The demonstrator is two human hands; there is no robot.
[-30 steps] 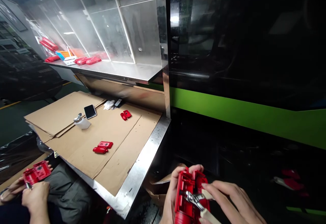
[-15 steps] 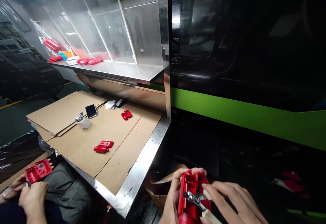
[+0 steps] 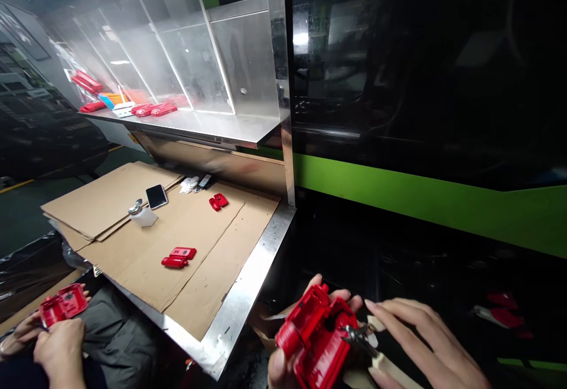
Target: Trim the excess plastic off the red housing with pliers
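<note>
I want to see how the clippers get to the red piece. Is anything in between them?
Nothing visible is in between. The left hand holds the red plastic part from below, and the cutters in the right hand have their metal tip right at the part's edge, with no other thing in front.

A steel-edged table (image 3: 248, 294) is covered with flat cardboard sheets (image 3: 133, 224). On the cardboard lie a phone (image 3: 156, 196), a small white bottle (image 3: 142, 216), and red plastic parts (image 3: 179, 257), with another red part (image 3: 218, 202) farther back. A metal shelf (image 3: 212, 126) above holds more red parts (image 3: 153, 108). At lower left, a co-worker's hands (image 3: 57, 345) hold a red piece (image 3: 63, 305).
</note>
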